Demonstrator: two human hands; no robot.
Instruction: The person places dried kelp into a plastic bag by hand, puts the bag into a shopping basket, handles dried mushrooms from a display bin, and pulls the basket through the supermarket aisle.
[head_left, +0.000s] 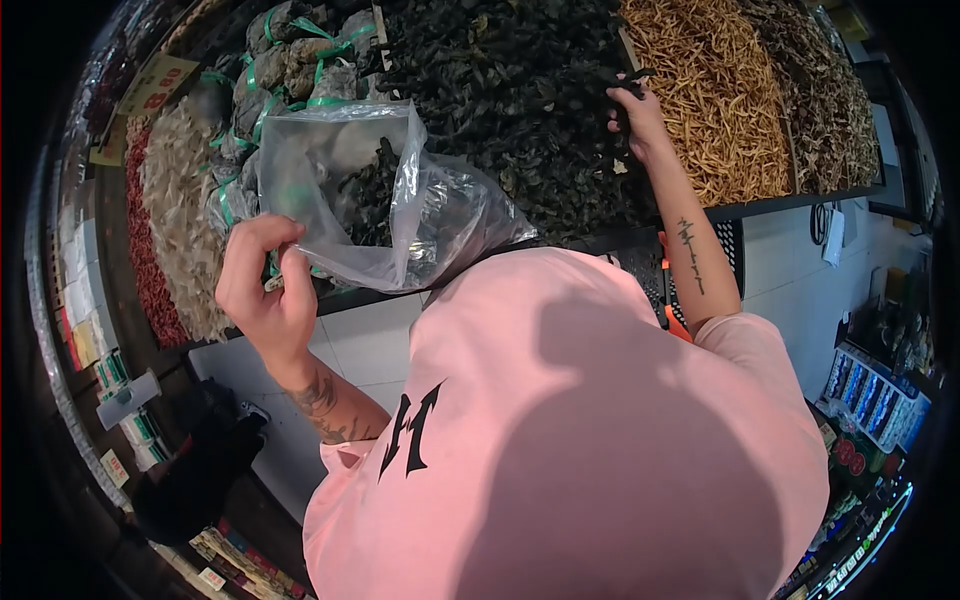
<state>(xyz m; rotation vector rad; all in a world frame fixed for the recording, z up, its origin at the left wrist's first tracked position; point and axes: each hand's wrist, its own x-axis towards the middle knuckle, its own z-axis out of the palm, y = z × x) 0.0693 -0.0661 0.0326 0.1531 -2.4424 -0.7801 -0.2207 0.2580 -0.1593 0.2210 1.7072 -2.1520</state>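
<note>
My left hand (268,285) pinches the rim of a clear plastic bag (408,190), whose mouth gapes open toward me. Dark dried pieces lie inside the bag, which rests at the front edge of the display. On the right, my right hand (636,112) has its fingers curled around some dark dried pieces (520,120) at the right side of their pile, beside the divider.
Yellow-brown dried strips (720,110) fill the section right of the dark pile. Green-tied bundles (290,65), pale dried pieces (178,190) and small red items (150,265) lie left. A price sign (155,84) stands upper left.
</note>
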